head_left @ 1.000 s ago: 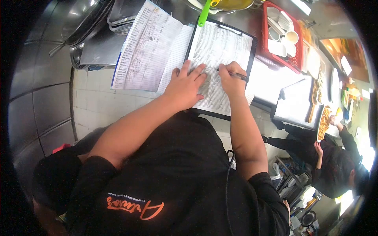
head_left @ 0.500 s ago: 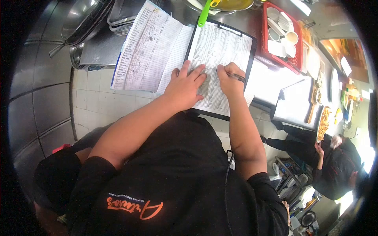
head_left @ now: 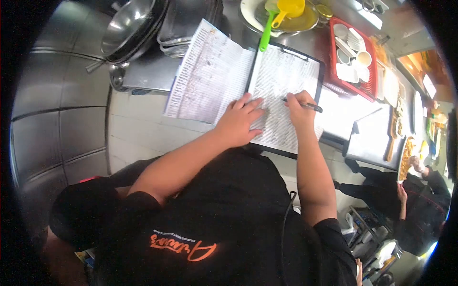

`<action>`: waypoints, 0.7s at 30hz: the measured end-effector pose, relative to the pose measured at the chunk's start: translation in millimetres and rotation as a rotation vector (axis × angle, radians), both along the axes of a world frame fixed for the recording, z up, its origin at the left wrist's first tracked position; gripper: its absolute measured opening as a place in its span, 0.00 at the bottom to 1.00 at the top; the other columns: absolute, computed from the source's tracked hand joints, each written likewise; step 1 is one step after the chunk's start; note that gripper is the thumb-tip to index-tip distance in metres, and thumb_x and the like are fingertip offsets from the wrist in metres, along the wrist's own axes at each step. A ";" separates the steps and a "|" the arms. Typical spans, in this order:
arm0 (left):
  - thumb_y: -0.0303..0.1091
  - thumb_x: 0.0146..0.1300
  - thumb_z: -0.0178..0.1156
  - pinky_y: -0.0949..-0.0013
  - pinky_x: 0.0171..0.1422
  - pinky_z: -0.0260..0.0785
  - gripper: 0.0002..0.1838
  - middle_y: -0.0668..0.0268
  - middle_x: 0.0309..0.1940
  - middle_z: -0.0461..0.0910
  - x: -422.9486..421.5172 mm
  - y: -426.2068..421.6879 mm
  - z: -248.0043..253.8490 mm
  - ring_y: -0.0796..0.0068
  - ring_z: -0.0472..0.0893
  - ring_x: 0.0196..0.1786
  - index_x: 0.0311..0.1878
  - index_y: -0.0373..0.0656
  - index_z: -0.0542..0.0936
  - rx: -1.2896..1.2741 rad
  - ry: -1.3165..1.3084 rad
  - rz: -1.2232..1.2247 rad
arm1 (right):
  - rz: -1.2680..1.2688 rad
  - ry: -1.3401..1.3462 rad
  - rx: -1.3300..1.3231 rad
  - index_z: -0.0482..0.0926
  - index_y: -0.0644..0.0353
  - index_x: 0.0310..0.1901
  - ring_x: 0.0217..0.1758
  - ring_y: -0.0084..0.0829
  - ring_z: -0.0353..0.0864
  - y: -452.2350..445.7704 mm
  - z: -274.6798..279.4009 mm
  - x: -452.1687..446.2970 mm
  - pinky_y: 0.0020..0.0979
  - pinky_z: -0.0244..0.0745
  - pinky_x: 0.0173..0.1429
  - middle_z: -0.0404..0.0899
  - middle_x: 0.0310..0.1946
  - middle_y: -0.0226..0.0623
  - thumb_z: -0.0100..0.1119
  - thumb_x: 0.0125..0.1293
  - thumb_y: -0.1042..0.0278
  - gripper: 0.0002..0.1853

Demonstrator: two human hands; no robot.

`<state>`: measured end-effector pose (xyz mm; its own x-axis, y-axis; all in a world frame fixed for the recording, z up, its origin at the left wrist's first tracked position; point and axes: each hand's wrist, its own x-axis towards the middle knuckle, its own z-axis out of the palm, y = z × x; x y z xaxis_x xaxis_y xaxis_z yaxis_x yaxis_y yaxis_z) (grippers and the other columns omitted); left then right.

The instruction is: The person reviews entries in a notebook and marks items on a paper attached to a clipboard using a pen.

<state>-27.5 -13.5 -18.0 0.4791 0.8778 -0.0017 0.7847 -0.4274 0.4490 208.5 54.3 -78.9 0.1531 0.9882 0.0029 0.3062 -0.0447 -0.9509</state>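
Note:
A printed sheet [head_left: 276, 81] full of small rows lies on a black clipboard [head_left: 321, 71]. My left hand [head_left: 241, 123] rests on the sheet's left side with its fingers spread, holding nothing. In my right hand [head_left: 301, 110] a dark pen [head_left: 312, 107] is gripped, its tip near the middle of the sheet. To the left, an open notebook [head_left: 210, 76] with handwritten pages lies beside the clipboard, partly against its edge. A green handle [head_left: 265, 38] touches the clipboard's top left corner.
Metal pans [head_left: 129, 28] and stacked trays [head_left: 188, 21] stand at the upper left. A red basket [head_left: 371, 88] holds white dishes. A yellow ladle [head_left: 289, 7] lies over a bowl. At the right, a co-worker [head_left: 420, 205] holds a long dish of food [head_left: 406, 159].
The whole view has shifted, so the counter and hands appear lower and further right. My right hand still grips the pen on the sheet. The co-worker's hand has moved back beside the food dish.

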 end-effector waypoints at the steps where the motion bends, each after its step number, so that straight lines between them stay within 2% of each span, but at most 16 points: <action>1: 0.44 0.63 0.72 0.44 0.76 0.66 0.29 0.57 0.71 0.75 -7.4 -3.2 -0.2 0.44 0.70 0.74 0.66 0.44 0.80 -0.023 -0.093 0.017 | 0.013 0.014 -0.001 0.79 0.62 0.25 0.26 0.24 0.76 -0.5 4.8 -1.6 0.32 0.72 0.34 0.82 0.22 0.34 0.72 0.67 0.63 0.16; 2: 0.43 0.63 0.71 0.48 0.75 0.68 0.28 0.55 0.67 0.78 -13.9 -7.5 -0.1 0.44 0.74 0.71 0.64 0.43 0.81 -0.048 -0.188 0.032 | 0.022 0.026 -0.003 0.79 0.62 0.26 0.27 0.24 0.76 -1.4 10.2 -1.6 0.32 0.72 0.34 0.82 0.22 0.34 0.72 0.67 0.63 0.16; 3: 0.39 0.63 0.71 0.51 0.65 0.73 0.22 0.54 0.54 0.85 -15.2 -12.9 12.1 0.47 0.80 0.59 0.58 0.40 0.84 -0.087 -0.215 0.079 | 0.030 0.035 -0.007 0.79 0.63 0.27 0.27 0.24 0.77 -2.2 14.4 -2.0 0.31 0.72 0.34 0.82 0.23 0.34 0.71 0.68 0.63 0.16; 6: 0.37 0.59 0.73 0.51 0.60 0.74 0.20 0.54 0.50 0.85 -30.5 -26.1 24.8 0.48 0.80 0.57 0.53 0.39 0.84 -0.077 -0.198 0.142 | 0.029 0.017 -0.010 0.79 0.63 0.29 0.27 0.24 0.77 -3.0 16.4 -4.8 0.31 0.72 0.34 0.83 0.23 0.35 0.71 0.69 0.62 0.16; 9: 0.35 0.56 0.75 0.51 0.58 0.73 0.22 0.54 0.51 0.84 -51.9 -12.0 60.0 0.49 0.81 0.55 0.53 0.38 0.83 0.484 -0.160 0.213 | 0.031 -0.004 -0.057 0.82 0.64 0.32 0.30 0.25 0.80 -3.6 21.8 -5.8 0.31 0.75 0.37 0.84 0.26 0.37 0.71 0.70 0.61 0.15; 11: 0.36 0.54 0.78 0.50 0.61 0.73 0.32 0.53 0.55 0.83 -71.0 7.4 86.5 0.46 0.82 0.55 0.61 0.38 0.79 0.584 0.032 0.376 | -0.015 -0.041 -0.063 0.83 0.65 0.35 0.33 0.26 0.82 -0.2 18.2 -7.9 0.31 0.77 0.40 0.85 0.29 0.38 0.71 0.70 0.61 0.14; 14: 0.44 0.52 0.80 0.45 0.64 0.70 0.41 0.52 0.54 0.81 -96.0 30.3 103.4 0.45 0.80 0.57 0.67 0.41 0.73 0.436 0.227 0.608 | 0.024 0.028 0.020 0.85 0.65 0.40 0.36 0.27 0.84 -0.6 26.5 -16.8 0.31 0.79 0.44 0.87 0.32 0.39 0.70 0.71 0.62 0.12; 15: 0.46 0.52 0.81 0.46 0.64 0.73 0.45 0.48 0.55 0.83 -104.0 34.7 103.8 0.42 0.82 0.58 0.70 0.40 0.70 0.202 0.160 0.665 | 0.048 0.072 0.064 0.86 0.66 0.42 0.38 0.27 0.85 -0.8 33.0 -20.7 0.31 0.80 0.45 0.88 0.34 0.39 0.70 0.71 0.63 0.12; 18: 0.45 0.53 0.79 0.49 0.61 0.77 0.44 0.45 0.54 0.86 -104.3 44.8 100.6 0.42 0.85 0.57 0.69 0.37 0.70 -0.093 0.116 0.770 | 0.212 0.371 0.054 0.85 0.65 0.41 0.37 0.27 0.84 -3.8 49.2 -52.0 0.30 0.79 0.43 0.87 0.33 0.36 0.69 0.70 0.65 0.10; 21: 0.43 0.54 0.78 0.50 0.60 0.78 0.43 0.44 0.50 0.88 -99.9 52.5 107.9 0.43 0.87 0.55 0.69 0.35 0.70 -0.136 0.234 0.795 | 0.340 0.599 -0.202 0.83 0.64 0.37 0.36 0.25 0.83 1.7 49.3 -96.8 0.29 0.77 0.40 0.86 0.31 0.34 0.70 0.68 0.66 0.09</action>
